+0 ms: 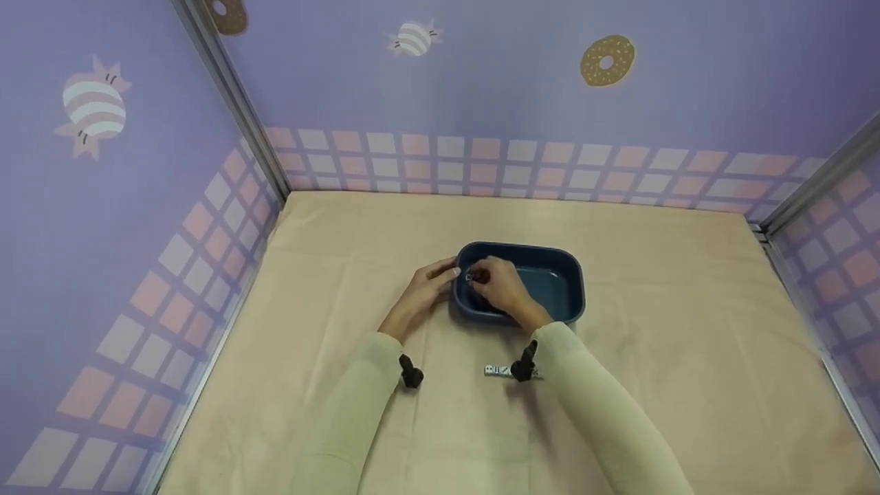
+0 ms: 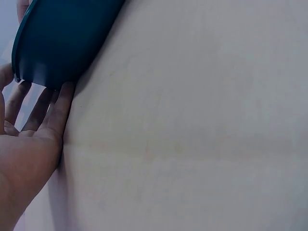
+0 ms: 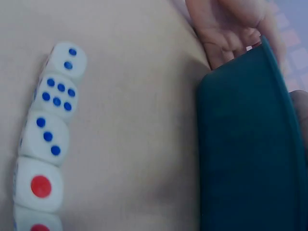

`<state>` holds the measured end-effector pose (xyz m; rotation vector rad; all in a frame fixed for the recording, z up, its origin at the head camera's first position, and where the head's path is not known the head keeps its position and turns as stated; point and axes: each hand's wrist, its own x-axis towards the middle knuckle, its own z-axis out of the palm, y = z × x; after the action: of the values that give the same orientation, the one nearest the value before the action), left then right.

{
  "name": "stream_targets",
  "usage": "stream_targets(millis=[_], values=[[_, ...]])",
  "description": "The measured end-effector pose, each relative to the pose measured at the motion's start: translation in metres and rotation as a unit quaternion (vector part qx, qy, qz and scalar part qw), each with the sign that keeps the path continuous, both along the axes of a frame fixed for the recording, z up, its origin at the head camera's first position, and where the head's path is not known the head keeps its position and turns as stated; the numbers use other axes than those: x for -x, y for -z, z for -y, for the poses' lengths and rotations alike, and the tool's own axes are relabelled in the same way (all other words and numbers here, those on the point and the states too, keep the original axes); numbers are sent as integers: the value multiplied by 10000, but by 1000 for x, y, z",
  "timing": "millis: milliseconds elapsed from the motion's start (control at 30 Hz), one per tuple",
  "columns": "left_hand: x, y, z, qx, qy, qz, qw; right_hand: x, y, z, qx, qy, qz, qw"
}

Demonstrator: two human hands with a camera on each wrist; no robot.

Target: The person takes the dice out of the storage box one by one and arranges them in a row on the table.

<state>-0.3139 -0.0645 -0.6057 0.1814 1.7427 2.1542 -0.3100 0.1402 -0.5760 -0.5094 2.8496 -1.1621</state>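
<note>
A dark blue rectangular box, open at the top, stands on the cloth. My left hand holds its left end, the thumb at the rim and the other fingers against the outer wall. Inside the box, near that end, my right hand pinches a small whitish piece that looks like a die; the fingers hide most of it. Below the box lies a row of white dice, partly covered by the right wrist's mount. In the right wrist view several dice touch in a line, with blue or red dots.
A pale cloth covers the table. Purple walls with a checked band and sweets printed on them stand at the back and both sides. Black camera mounts stick out from both wrists.
</note>
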Motion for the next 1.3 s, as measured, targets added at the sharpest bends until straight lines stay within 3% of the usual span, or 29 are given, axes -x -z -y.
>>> stream_targets(millis=[300,467,833,1033,1167,1300], values=[[0,-1,-1,100,-35,-64,9999,3,5,-1,-305,-242,-6,9992],[1,1,-1,-209,-48,175,9996,4,4,0,-354,-328,-48,9988],[2,3,-3,-192,-61,210,9996,3,5,-1,-415,-110,587,9974],[1,1,-2,-56,8,99,9999,2,-2,-1,-186,-141,127,9996],[1,0,-1,46,-6,49,10000,-5,-19,-2,122,-272,-251,9992],[1,1,-2,187,-34,-19,9998,-19,-38,-5,266,-681,-636,9953]])
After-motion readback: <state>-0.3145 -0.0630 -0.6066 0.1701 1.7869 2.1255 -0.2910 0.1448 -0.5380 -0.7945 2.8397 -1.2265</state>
